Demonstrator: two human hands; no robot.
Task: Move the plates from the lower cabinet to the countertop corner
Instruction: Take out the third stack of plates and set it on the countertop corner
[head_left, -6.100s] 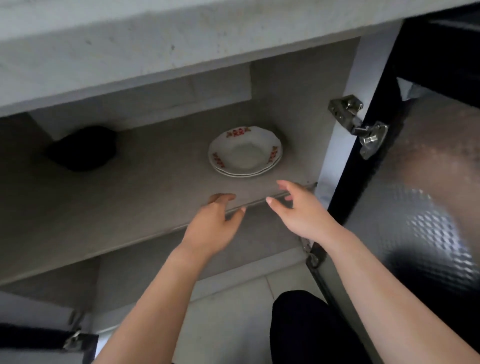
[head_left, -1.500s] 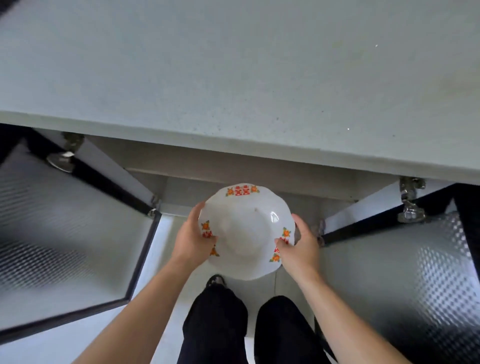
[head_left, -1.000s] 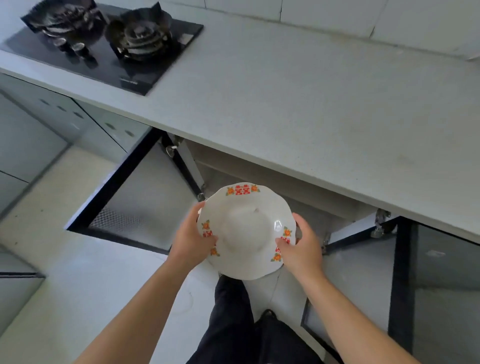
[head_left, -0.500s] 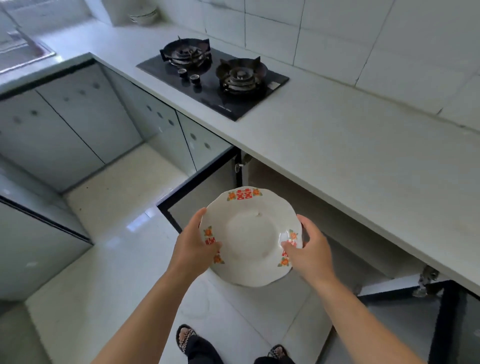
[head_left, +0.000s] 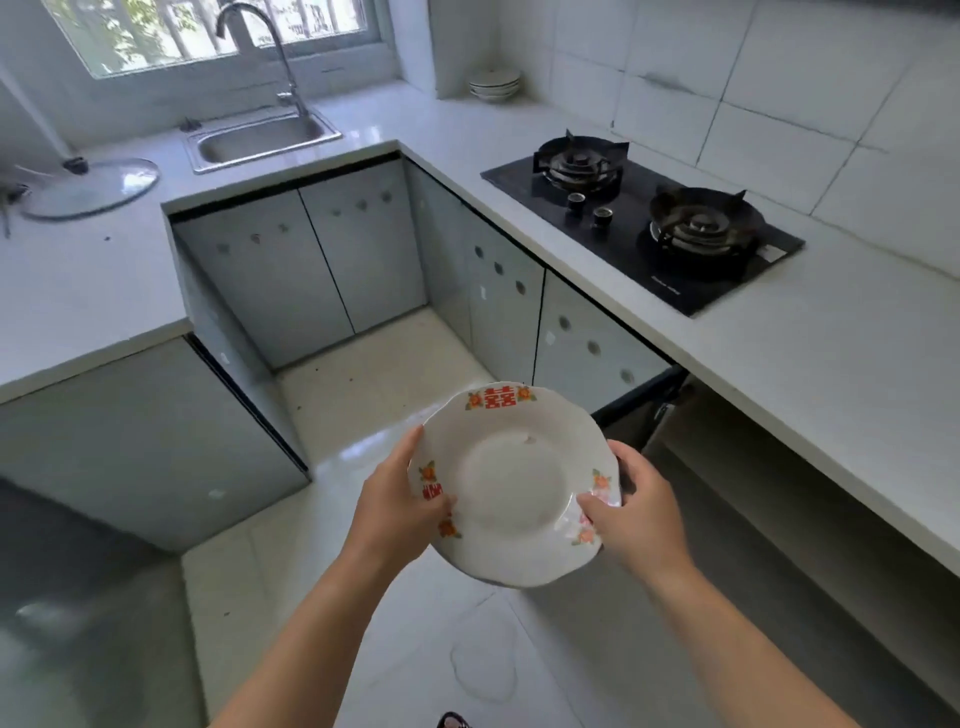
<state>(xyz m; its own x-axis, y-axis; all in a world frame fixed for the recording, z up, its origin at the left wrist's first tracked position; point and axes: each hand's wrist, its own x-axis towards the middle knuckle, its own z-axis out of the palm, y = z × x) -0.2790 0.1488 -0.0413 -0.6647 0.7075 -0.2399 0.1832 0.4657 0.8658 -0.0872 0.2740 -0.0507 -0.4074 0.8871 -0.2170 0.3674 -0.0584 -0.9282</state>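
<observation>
I hold white plates with red and orange flower prints (head_left: 511, 483) in front of me, above the floor. My left hand (head_left: 397, 506) grips the left rim, thumb on top. My right hand (head_left: 641, 512) grips the right rim the same way. How many plates are stacked I cannot tell from above. A stack of white dishes (head_left: 494, 83) sits in the far countertop corner by the tiled wall. The open lower cabinet (head_left: 727, 467) is at my right under the countertop (head_left: 831, 364).
A black two-burner gas hob (head_left: 644, 208) lies in the right countertop. A steel sink (head_left: 262, 137) with a tall tap (head_left: 260, 47) is under the window. A glass lid (head_left: 88, 187) rests on the left counter. Closed grey cabinet doors (head_left: 311, 260) surround the tiled floor (head_left: 374, 395).
I took the plates out of the lower cabinet, stood up and turned left. The view now shows the sink, window and far corner; both hands keep their grip.
</observation>
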